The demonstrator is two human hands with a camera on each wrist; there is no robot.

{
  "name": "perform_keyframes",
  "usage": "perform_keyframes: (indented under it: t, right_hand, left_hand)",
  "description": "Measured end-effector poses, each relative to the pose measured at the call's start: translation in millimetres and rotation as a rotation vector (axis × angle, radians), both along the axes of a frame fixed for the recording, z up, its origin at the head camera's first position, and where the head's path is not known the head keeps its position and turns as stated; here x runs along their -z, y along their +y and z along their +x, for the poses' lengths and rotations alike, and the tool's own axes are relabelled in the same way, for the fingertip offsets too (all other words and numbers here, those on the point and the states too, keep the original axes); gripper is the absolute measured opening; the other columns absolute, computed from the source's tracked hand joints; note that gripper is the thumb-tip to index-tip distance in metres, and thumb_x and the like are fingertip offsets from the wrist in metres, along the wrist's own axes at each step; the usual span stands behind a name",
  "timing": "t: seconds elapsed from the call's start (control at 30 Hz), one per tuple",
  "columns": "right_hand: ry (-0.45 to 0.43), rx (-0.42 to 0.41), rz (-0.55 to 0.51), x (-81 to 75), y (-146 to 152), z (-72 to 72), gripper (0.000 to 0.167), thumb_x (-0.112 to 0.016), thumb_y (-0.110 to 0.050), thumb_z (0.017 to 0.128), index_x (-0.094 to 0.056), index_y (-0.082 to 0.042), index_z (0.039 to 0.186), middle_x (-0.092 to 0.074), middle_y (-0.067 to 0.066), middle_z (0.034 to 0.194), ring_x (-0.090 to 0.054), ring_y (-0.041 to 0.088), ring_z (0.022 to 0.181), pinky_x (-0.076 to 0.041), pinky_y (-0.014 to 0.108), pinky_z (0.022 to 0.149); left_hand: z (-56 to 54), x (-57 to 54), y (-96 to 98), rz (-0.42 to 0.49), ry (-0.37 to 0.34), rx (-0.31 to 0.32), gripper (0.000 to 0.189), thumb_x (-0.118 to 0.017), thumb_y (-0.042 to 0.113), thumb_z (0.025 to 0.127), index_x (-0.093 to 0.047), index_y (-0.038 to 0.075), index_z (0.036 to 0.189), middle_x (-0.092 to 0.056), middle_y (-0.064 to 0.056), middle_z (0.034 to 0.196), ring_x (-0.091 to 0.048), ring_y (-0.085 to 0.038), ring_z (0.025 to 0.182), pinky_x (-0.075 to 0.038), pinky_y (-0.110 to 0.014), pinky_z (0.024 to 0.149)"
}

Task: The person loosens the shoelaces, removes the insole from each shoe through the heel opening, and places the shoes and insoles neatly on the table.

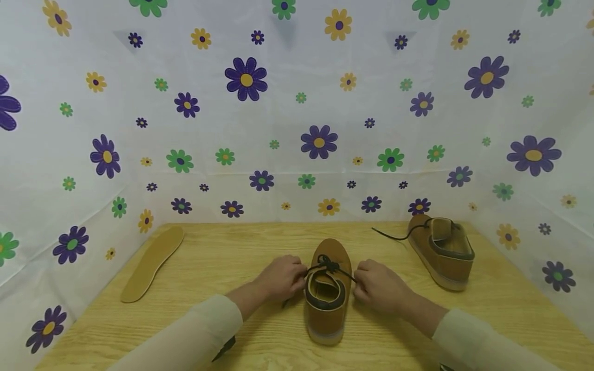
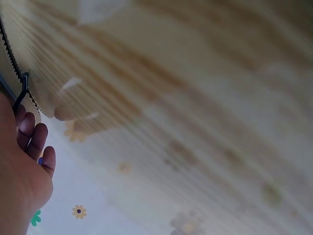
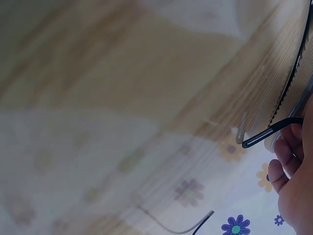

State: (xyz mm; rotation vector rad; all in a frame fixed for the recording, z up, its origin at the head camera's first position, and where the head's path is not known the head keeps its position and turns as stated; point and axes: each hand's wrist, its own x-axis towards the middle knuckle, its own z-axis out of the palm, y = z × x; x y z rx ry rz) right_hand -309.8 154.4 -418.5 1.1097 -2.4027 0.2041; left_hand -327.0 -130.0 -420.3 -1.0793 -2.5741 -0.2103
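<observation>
A brown shoe (image 1: 326,324) stands on the table with its toe pointing away from me. Its dark lace (image 1: 330,265) is tied in a knot over the tongue, and strands run out to both sides. On the left of the shoe, my left hand (image 1: 282,278) grips one strand with curled fingers; a lace tip (image 2: 25,83) pokes out by those fingers in the left wrist view. My right hand (image 1: 382,288) grips the other strand at the shoe's right side. Beyond its fingers, a dark lace end (image 3: 266,134) sticks out in the right wrist view.
A second brown shoe (image 1: 457,270) stands at the back right, its loose lace (image 1: 392,237) trailing leftward on the table. A tan insole (image 1: 150,268) lies at the left. Flower-patterned sheeting (image 1: 287,113) encloses the wooden table (image 1: 223,247) at the back and sides.
</observation>
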Motion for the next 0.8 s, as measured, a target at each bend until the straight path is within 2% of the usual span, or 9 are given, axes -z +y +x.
perform_keyframes:
  t: [0.2,0.5,0.8]
  right_hand:
    - [0.006,0.009,0.015,1.4,0.1,-1.2,0.022,-0.061,-0.011,0.079,-0.047,-0.018,0.064,-0.044,-0.006,0.072,-0.036,0.008,0.065,-0.037,0.022,0.06]
    - [-0.075,0.036,0.06,1.9,1.7,1.2,0.019,-0.061,-0.013,0.078,-0.053,-0.017,0.061,-0.052,-0.004,0.077,-0.044,0.011,0.068,-0.042,0.025,0.06]
    - [-0.12,0.055,0.111,3.3,1.4,1.3,0.023,-0.062,-0.015,0.077,-0.053,-0.015,0.056,-0.05,-0.003,0.079,-0.045,0.011,0.069,-0.044,0.025,0.06]
  left_hand:
    - [2.9,-2.1,0.2,-0.011,-0.017,-0.017,0.01,-0.057,0.012,0.087,-0.06,0.016,0.078,-0.059,0.002,0.082,-0.052,-0.014,0.075,-0.044,-0.032,0.069]
    - [2.8,0.0,0.7,-0.032,-0.025,-0.044,0.009,-0.058,0.013,0.087,-0.059,0.016,0.078,-0.058,0.003,0.082,-0.051,-0.014,0.075,-0.037,-0.028,0.064]
    - [1.4,1.2,0.6,-0.038,-0.013,-0.043,0.007,-0.058,0.013,0.087,-0.061,0.016,0.081,-0.059,0.002,0.083,-0.052,-0.015,0.076,-0.039,-0.029,0.064]
